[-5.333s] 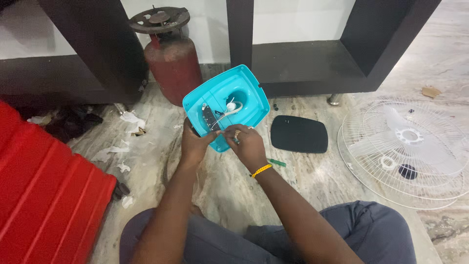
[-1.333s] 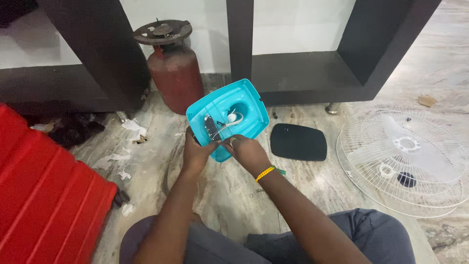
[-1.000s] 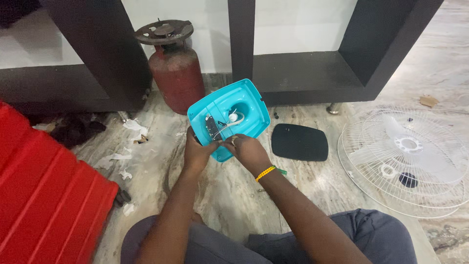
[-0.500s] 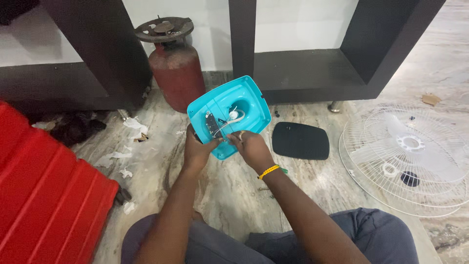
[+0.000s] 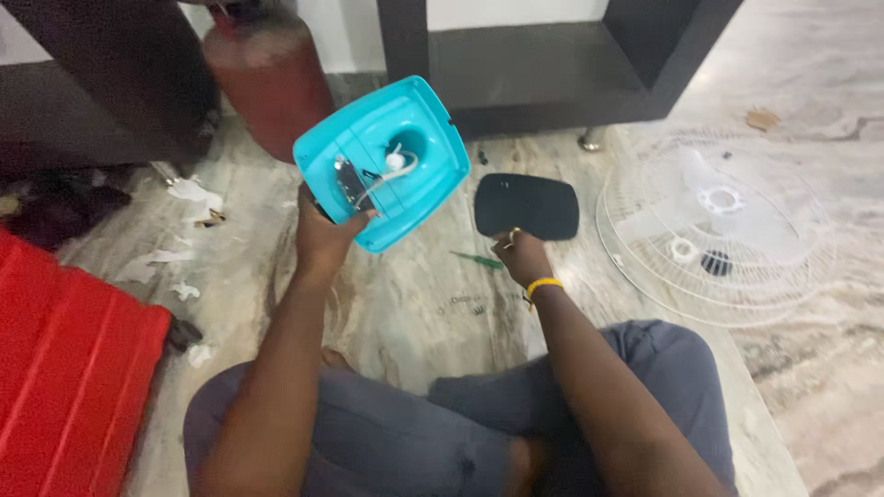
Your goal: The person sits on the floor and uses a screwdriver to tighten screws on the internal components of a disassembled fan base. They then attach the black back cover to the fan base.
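My left hand (image 5: 327,235) grips the lower edge of a turquoise plastic fan base (image 5: 382,161), held up and tilted so its hollow underside faces me. Inside it I see a small circuit board, white wires and a white round part. My right hand (image 5: 520,256), with a yellow band on the wrist, is down at the floor beside a black oval plate (image 5: 527,205), fingers curled around a small pale object. A green-handled screwdriver (image 5: 479,260) lies on the floor just left of that hand.
A red gas cylinder (image 5: 267,69) stands behind the base, by dark shelving (image 5: 543,64). A white fan grille with blades (image 5: 718,230) lies at right. A red panel (image 5: 64,368) is at left, with paper scraps (image 5: 180,230) nearby. I sit cross-legged on marble floor.
My right hand has left the turquoise base and dropped to the floor near the black plate. My left hand alone now holds the base. The view has moved closer.
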